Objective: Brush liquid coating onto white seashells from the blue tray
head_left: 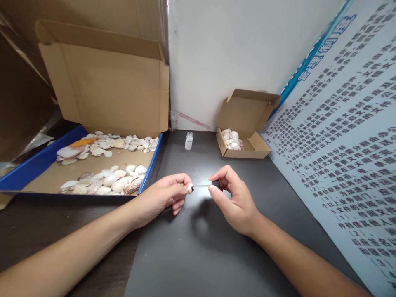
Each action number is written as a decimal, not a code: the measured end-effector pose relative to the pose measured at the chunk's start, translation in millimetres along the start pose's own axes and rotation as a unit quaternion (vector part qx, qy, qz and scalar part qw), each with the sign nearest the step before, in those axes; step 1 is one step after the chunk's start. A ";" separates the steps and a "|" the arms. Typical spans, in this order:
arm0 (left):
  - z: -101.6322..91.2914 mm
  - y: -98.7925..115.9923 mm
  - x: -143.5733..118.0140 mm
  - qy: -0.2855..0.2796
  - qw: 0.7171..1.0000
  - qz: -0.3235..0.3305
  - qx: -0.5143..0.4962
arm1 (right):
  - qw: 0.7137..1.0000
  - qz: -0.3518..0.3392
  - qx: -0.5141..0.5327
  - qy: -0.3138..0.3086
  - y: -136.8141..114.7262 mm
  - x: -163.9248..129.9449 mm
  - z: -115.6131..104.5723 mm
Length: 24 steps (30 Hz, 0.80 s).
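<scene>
Left hand (pixel 173 192) is pinching a small pale shell (pixel 189 188); right hand (pixel 232 202), at its 3 o'clock, is gripping a black cap (pixel 215 184), thin rod (pixel 202 185) pointing to 9 o'clock, dark tip (pixel 192 189) at the shell's edge, exact contact hard to tell. From the hands: small bottle (pixel 188 142) is standing upright at 12 o'clock on the dark table (pixel 173 255); blue-walled box (pixel 27 170) at 10 o'clock, lid raised, is holding loose shells (pixel 110 180) and an orange piece (pixel 82 142); smaller box (pixel 244 154) at 1 o'clock, lid up, is holding more shells (pixel 232 139); printed board (pixel 337 165) is filling 3 o'clock
</scene>
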<state>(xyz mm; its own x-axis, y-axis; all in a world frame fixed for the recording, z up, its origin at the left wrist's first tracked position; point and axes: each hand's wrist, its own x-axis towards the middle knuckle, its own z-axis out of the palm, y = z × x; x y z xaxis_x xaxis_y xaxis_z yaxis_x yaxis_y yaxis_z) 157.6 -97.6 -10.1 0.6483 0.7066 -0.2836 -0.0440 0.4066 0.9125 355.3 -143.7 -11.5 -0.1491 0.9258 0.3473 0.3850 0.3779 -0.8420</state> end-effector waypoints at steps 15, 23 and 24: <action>-0.1 0.5 -0.3 0.008 1.000 -0.003 0.000 | 1.000 0.000 -0.016 0.013 -2.4 1.1 0.6; 0.1 0.9 -0.9 0.019 1.000 0.003 -0.011 | 0.999 0.000 -0.024 0.023 -3.5 2.4 0.3; 0.0 0.7 -0.8 0.018 1.000 0.003 -0.011 | 1.000 -0.008 -0.014 0.024 -3.1 1.9 0.1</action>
<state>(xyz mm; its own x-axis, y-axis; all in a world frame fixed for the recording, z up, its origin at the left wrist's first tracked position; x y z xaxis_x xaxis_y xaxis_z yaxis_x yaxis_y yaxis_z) 157.1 -97.9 -9.2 0.6198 0.7298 -0.2884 -0.0654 0.4143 0.9078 353.7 -143.1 -8.3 -0.1119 0.9177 0.3813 0.4075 0.3923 -0.8247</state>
